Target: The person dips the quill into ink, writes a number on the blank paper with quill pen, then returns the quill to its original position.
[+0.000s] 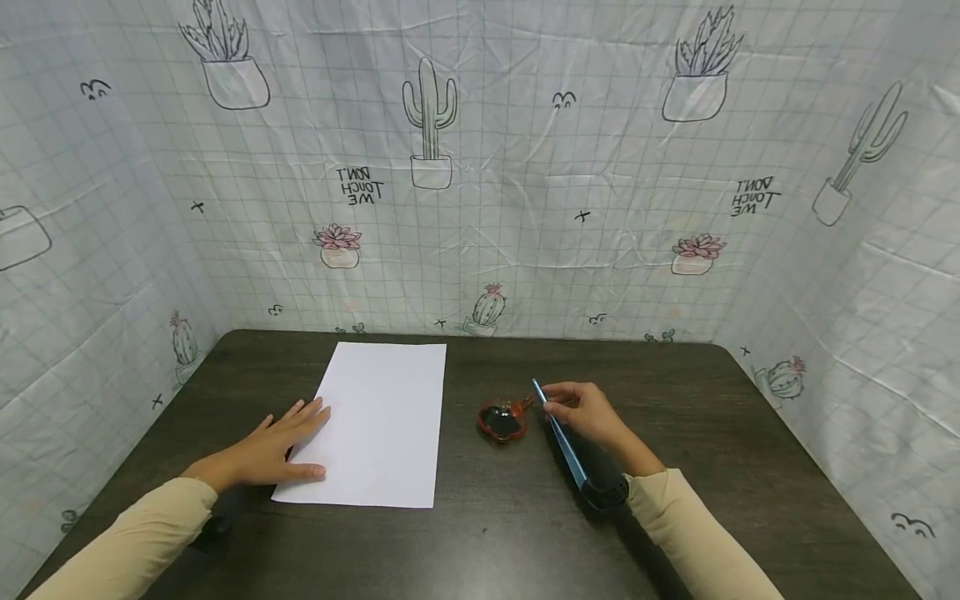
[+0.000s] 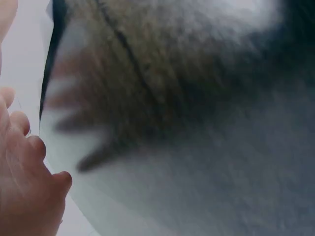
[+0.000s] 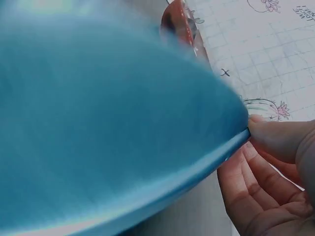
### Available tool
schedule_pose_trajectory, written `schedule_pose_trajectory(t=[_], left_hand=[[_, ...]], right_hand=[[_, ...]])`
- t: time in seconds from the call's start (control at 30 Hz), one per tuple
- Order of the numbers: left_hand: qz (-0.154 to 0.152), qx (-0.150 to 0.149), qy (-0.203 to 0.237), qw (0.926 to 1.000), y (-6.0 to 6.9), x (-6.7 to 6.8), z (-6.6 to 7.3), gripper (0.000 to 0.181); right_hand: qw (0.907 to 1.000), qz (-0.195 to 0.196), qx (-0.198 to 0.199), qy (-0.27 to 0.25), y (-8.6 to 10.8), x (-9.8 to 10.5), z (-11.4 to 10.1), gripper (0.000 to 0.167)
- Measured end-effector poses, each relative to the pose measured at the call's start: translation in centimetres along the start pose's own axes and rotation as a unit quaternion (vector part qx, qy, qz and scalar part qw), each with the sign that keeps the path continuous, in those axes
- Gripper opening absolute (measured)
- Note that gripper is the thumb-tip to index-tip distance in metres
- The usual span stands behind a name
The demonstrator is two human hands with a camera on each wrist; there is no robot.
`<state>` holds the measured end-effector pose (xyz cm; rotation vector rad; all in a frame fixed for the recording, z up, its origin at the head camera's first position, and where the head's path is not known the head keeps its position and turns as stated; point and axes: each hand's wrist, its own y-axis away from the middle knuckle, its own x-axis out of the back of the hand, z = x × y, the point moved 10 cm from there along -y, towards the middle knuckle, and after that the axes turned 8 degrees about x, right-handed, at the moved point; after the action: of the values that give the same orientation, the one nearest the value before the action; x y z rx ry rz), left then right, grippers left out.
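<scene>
My left hand (image 1: 281, 446) rests with spread fingers on the left edge of a white sheet of paper (image 1: 382, 425) lying on the dark table. In the left wrist view, part of the left hand (image 2: 29, 182) shows at the left border. Between thumb and fingers, my right hand (image 1: 592, 412) pinches the far end of a thin, glossy blue slab (image 1: 566, 450), seen edge-on and tilted. The right wrist view shows its broad blue face (image 3: 123, 123) up close, with the right hand (image 3: 270, 172) at its corner. What the slab is, I cannot tell.
A small round red-rimmed thing (image 1: 502, 422) with a dark middle and a short orange handle lies between the paper and my right hand. The dark wooden table (image 1: 465, 550) is bordered by white cloth (image 1: 510, 167) printed with cacti. Black wrist gear (image 1: 603, 493) sits below my right wrist.
</scene>
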<state>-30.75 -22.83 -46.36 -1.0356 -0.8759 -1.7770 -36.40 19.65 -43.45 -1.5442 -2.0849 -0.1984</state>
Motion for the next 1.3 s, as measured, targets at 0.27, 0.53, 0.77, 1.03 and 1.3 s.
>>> schedule_pose_trajectory(t=[0.27, 0.53, 0.77, 1.03, 1.3], left_hand=[[-0.023, 0.019, 0.004, 0.9996, 0.8, 0.2, -0.3, 0.106], [-0.027, 0.019, -0.01, 0.9994, 1.3, -0.2, -0.2, 0.107], [-0.028, 0.028, -0.021, 0.999, 1.1, -0.2, -0.4, 0.109], [-0.026, 0.026, -0.022, 0.9991, 1.2, -0.2, -0.3, 0.109], [-0.023, 0.029, -0.028, 0.9989, 1.1, -0.2, -0.6, 0.109]], right_hand=[[0.9982, 0.038, 0.015, -0.044, 0.1, 1.0, -1.1, 0.04], [0.9915, 0.067, 0.017, -0.11, -0.1, 1.5, -0.8, 0.041], [0.9827, 0.069, -0.01, -0.171, 0.0, 1.4, -0.5, 0.043], [0.9666, 0.078, -0.014, -0.244, 0.0, 1.2, 0.1, 0.042], [0.9421, 0.074, -0.02, -0.326, 0.9, 1.0, -2.3, 0.051]])
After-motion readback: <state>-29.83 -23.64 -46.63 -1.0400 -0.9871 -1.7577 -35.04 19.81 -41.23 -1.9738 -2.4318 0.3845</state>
